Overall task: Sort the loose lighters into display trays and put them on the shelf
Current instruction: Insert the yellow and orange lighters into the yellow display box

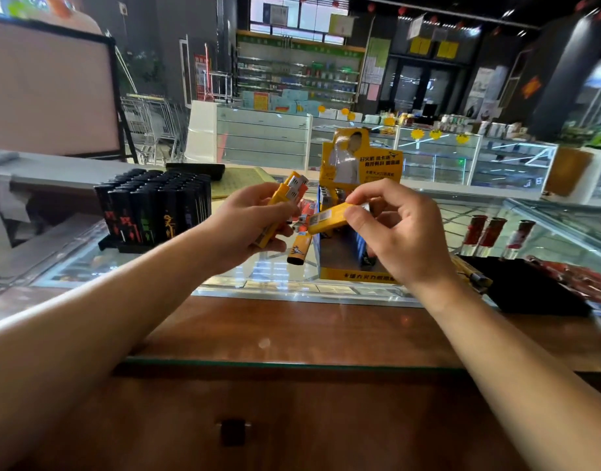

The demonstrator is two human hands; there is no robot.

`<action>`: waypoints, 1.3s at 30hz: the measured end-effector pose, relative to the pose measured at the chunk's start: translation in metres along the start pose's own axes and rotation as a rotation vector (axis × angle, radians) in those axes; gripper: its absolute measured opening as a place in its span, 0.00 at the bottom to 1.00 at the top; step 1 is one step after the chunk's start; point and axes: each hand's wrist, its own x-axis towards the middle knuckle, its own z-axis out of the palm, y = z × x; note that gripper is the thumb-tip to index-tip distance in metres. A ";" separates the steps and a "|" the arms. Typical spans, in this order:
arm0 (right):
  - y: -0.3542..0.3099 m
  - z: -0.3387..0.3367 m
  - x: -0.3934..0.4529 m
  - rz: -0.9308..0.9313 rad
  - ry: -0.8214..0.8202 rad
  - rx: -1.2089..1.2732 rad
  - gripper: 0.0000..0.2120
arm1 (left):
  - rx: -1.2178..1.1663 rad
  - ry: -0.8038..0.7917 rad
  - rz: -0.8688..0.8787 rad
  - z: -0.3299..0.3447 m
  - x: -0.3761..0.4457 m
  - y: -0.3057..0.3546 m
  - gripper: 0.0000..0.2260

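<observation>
Above the glass table (292, 290), the left hand (248, 226) grips a bundle of yellow and orange lighters (285, 202); the right hand (394, 232) pinches one yellow lighter (329, 220) over the yellow display tray (353, 275), whose near compartments lie open.

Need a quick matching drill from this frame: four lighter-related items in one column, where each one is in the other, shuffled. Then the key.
Items
1. bundle of yellow and orange lighters
2. single yellow lighter
3. black lighters
4. orange lighter with a bird print

Places
A. lying on the glass counter between the hands
B. gripped in the left hand
C. standing packed in a black tray at the left
D. pinched in the right hand over the yellow display box

Pairs: 1-B, 2-D, 3-C, 4-A
</observation>
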 end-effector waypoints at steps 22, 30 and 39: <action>0.029 0.017 0.026 -0.107 0.045 -0.612 0.10 | 0.187 0.156 0.102 0.015 0.012 -0.008 0.15; 0.037 0.033 0.023 -0.179 0.124 -0.855 0.11 | 0.250 0.162 0.107 0.013 0.015 -0.012 0.15; 0.045 0.031 0.020 -0.155 0.024 -0.959 0.12 | 0.288 0.160 0.109 0.014 0.015 -0.013 0.16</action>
